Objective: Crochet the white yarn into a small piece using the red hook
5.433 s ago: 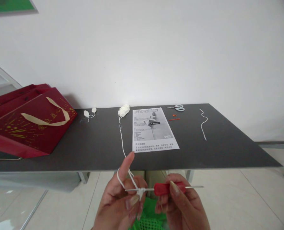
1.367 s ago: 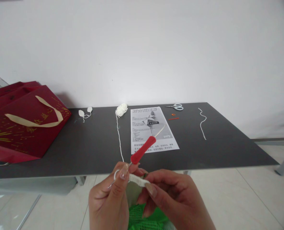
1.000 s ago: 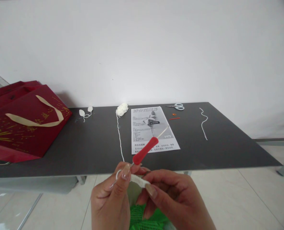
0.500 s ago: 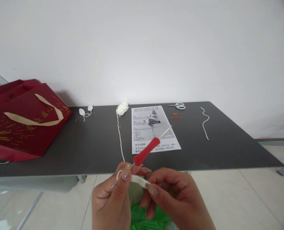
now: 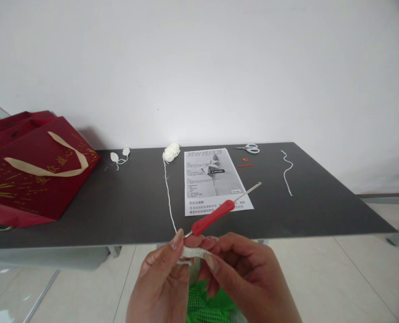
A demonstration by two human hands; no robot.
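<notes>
Between my two hands stretches a small strip of white crochet work [image 5: 195, 253]. My left hand [image 5: 164, 273] is closed, pinching the strip's left end together with a red-handled crochet hook [image 5: 213, 218]. The hook slants up to the right, one metal tip free over the paper and the other end hidden by my left fingers. Closed on the strip's right end is my right hand [image 5: 243, 269], thumb against fingers. A white yarn strand [image 5: 169, 197] runs from my left hand to a yarn ball [image 5: 171, 153] at the back of the table. A short tail hangs below the strip.
On the dark table [image 5: 145, 215] lie a printed pattern sheet [image 5: 199, 184], scissors [image 5: 249, 148], an orange stitch marker [image 5: 245, 159], an orange needle [image 5: 245, 165], a loose yarn piece [image 5: 288, 170] and two white crocheted leaf shapes [image 5: 114, 157]. Red gift bags [image 5: 41, 166] stand left. Green mesh [image 5: 206, 305] lies below my hands.
The hook has tilted flatter, and its free tip has moved right across the sheet. My left hand has turned slightly, so more of the white strip and its tail shows.
</notes>
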